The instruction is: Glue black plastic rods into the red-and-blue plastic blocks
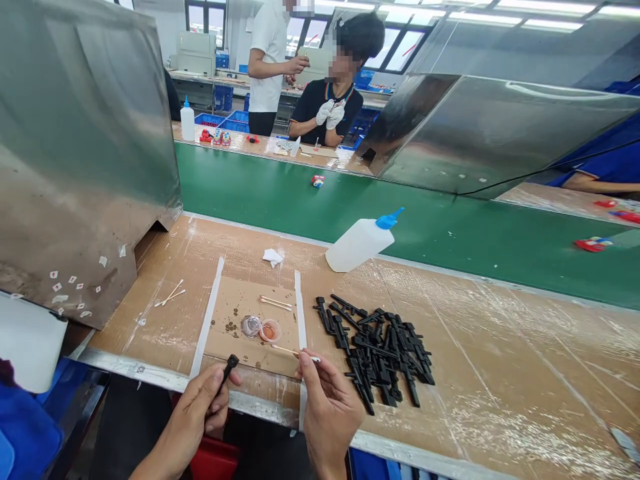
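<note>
Black plastic part [229,366] pinched in left hand [200,407] fingers; right hand [327,407] fingers grip cotton swab [295,351]

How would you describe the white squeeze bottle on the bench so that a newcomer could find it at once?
Start at the green conveyor belt and find its near edge along the cardboard-covered bench. The squeeze bottle lies there on its side, beyond the pile of black parts. It is the only translucent white bottle on this bench, with a blue nozzle.

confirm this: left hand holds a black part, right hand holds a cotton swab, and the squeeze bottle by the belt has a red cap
Not quite. In the head view the left hand holds a black part and the right hand a cotton swab, but the squeeze bottle has a blue cap.
</note>
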